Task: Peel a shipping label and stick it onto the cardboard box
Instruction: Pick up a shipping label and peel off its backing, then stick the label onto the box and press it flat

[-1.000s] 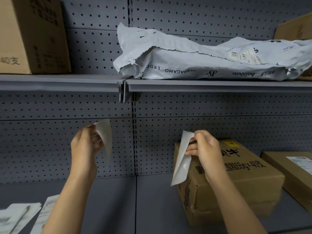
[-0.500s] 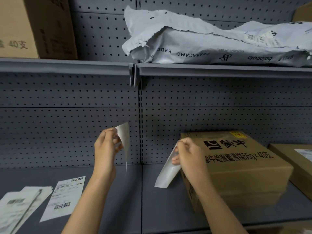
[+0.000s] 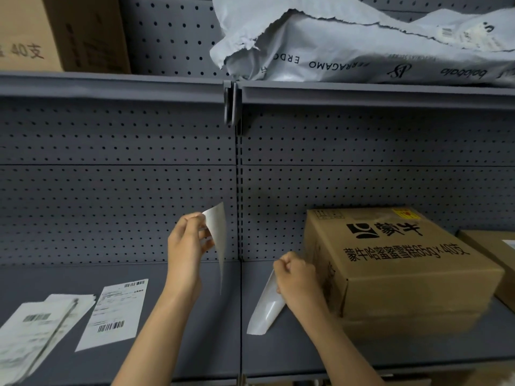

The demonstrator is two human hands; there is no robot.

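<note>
My left hand [image 3: 186,246] pinches the top corner of a matte white label sheet [image 3: 218,235], which hangs edge-on in the air above the grey shelf. My right hand [image 3: 295,280] is closed on a glossy white backing sheet [image 3: 264,310] whose lower end reaches down to the shelf surface. Right beside that hand stands the brown cardboard box [image 3: 404,263] with black printed characters on top, resting on a second, flatter carton. The two sheets are fully apart.
A loose printed shipping label [image 3: 117,310] and a stack of label sheets [image 3: 36,330] lie on the lower shelf [image 3: 306,352] at left. Another carton [image 3: 490,246] sits at far right. On the upper shelf [image 3: 111,84] are a torn grey mailer bag [image 3: 362,45] and a carton [image 3: 41,32].
My right hand has dropped with the glossy sheet from in front of the box top to the box's left side, near the shelf. My left hand with its sheet has drifted right.
</note>
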